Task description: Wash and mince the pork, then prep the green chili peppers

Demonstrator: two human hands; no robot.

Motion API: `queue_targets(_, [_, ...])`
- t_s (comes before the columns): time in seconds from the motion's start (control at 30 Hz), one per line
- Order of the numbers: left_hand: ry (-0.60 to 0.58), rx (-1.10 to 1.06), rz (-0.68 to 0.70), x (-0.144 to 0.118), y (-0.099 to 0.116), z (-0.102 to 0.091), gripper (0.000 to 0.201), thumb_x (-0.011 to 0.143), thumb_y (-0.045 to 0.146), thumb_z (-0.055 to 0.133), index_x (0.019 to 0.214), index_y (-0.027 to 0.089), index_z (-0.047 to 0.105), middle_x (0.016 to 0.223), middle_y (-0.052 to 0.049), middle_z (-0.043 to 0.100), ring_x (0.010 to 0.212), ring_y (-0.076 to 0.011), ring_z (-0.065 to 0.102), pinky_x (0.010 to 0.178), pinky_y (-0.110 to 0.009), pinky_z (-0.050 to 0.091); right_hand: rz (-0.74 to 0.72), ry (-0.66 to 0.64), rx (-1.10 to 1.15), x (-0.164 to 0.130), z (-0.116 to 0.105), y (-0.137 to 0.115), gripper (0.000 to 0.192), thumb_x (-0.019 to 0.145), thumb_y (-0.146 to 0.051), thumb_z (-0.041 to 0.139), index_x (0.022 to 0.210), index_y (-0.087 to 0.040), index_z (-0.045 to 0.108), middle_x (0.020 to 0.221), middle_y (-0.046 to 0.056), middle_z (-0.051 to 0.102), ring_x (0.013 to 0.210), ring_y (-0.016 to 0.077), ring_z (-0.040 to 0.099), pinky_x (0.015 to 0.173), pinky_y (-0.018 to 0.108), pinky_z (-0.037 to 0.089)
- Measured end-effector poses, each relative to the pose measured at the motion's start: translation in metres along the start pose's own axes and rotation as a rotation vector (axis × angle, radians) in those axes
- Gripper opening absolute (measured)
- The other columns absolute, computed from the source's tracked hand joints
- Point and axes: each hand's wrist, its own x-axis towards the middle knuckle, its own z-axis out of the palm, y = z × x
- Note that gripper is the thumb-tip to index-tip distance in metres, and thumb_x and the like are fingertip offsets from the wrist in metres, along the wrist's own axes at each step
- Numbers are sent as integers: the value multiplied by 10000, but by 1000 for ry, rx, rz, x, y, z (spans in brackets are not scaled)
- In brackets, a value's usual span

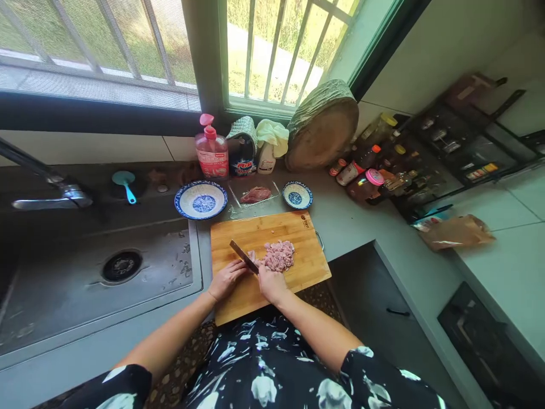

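Observation:
A wooden cutting board (238, 304) lies at an angle in front of me. My right hand (272, 283) is wrapped round the handle of a kitchen knife (242, 255), its blade slanting up and left across the board. Just left of the blade, my left hand (229, 279) rests with bent fingers pressed together, apparently on raw meat that they mostly hide. A small pink bit of meat shows by the blade. To the right of it is a heap of diced raw meat (279, 255). Behind the board, a larger red piece of meat (256, 195) lies on clear plastic wrap (238, 211).
A blue-rimmed plate (181, 200) and a smaller blue-rimmed bowl (309, 199) flank the wrapped meat. The sink (162, 267) with its faucet (70, 197) is at left. A pink soap bottle (212, 156), a round wooden block (326, 133) and several jars (361, 184) stand behind.

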Motion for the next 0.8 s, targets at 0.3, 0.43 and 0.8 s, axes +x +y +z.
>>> queue_targets(0.3, [39, -20, -6, 1, 2, -2, 343, 905, 160, 325, 1073, 177, 623, 1137, -78, 618, 1168, -177, 485, 948, -369, 465, 39, -38, 11, 1, 2, -10, 279, 864, -81, 327, 1105, -89, 467, 836, 179, 662, 786, 218, 669, 670, 299, 516])
queue_targets(0.43, [-5, -21, 17, 1, 6, -8, 343, 907, 169, 329, 1097, 192, 613, 1162, -64, 606, 1160, -168, 492, 966, -364, 449, 15, 23, 44, 35, -11, -15, 256, 886, -132, 339, 1110, -92, 457, 845, 164, 667, 801, 223, 667, 680, 309, 516])
queue_targets(0.8, [6, -38, -16, -5, 5, -3, 349, 915, 164, 323, 1117, 216, 602, 1162, -31, 608, 1169, -154, 482, 975, -362, 445, -51, 68, -18, 18, -7, -3, 286, 914, -222, 327, 1161, -105, 409, 812, 137, 672, 729, 233, 669, 626, 332, 526])
